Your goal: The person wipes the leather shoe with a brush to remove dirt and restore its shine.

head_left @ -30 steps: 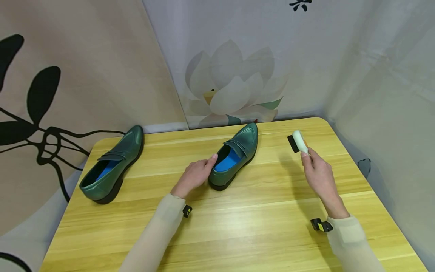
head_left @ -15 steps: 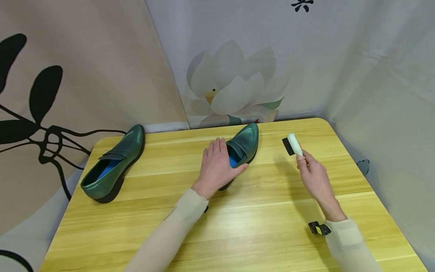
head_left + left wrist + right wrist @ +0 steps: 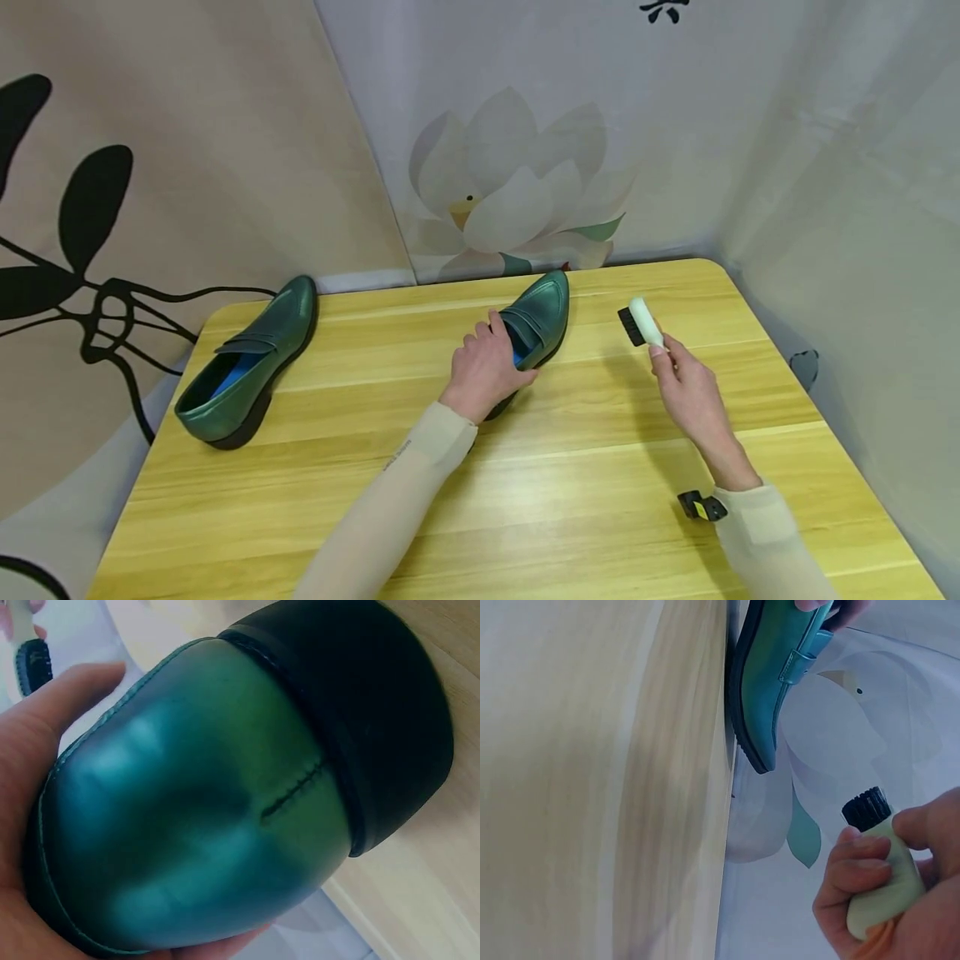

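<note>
Shoe [image 3: 543, 312] on wooden table [image 3: 570, 500] (lotus-printed cloth [image 3: 525, 50] behind).

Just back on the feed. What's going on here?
A person's left hand grips the heel end of one green shoe, which rests on the wooden table. Their right hand holds a pale brush raised above the tabletop, apart from that shoe. The other green shoe stands near the table's left edge, with neither hand on it.
</note>
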A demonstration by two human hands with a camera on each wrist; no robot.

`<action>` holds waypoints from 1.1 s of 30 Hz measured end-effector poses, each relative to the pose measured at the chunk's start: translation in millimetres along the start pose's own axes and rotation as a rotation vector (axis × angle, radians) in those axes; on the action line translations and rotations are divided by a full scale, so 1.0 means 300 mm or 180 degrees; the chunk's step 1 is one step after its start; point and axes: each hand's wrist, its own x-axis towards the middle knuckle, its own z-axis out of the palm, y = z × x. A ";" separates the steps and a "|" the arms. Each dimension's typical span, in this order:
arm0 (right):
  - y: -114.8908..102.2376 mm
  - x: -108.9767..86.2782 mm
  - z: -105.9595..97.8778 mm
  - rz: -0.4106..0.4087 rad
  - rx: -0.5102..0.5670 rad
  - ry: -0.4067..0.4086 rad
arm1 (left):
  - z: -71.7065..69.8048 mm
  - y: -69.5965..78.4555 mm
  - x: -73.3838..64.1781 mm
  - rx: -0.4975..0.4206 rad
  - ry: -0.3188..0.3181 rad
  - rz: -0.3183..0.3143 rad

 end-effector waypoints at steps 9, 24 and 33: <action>-0.007 0.002 0.008 0.0031 0.0020 -0.0042 | -0.001 -0.025 0.005 -0.0234 -0.0074 -0.0078; -0.018 0.001 0.011 -0.0050 0.0041 -0.0024 | -0.041 -0.133 -0.048 -0.0717 0.0144 -0.0290; -0.025 -0.003 0.015 -0.0096 0.0043 -0.0019 | -0.097 -0.264 -0.123 -0.1038 0.0266 -0.0532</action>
